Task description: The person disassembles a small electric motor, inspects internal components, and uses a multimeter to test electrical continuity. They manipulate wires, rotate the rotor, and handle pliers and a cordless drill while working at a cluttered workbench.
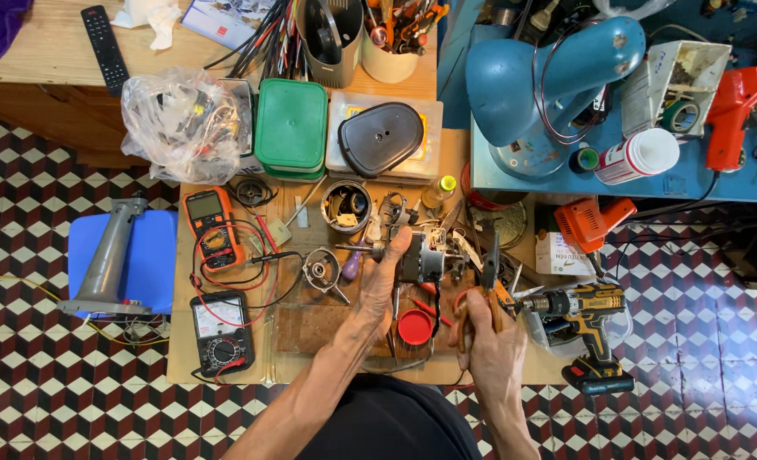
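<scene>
A low wooden workbench (pixel 225 362) sits on a checkered tile floor (pixel 37 400), crowded with tools. Your left hand (pixel 378 290) reaches forward, fingers wrapped around a small electric motor (pixel 419 260) that stands near the middle of the bench, just beyond your palm. Your right hand (pixel 485 341) is closed on the orange handles of a pair of pliers (pixel 489 281), whose tips point up beside the motor's right side. You have two multimeters (pixel 212 226) at the left edge, one cordless drill (pixel 578 311) at the right edge, and one red cap (pixel 415 326) between your wrists. Both forearms angle inward from the near edge.
</scene>
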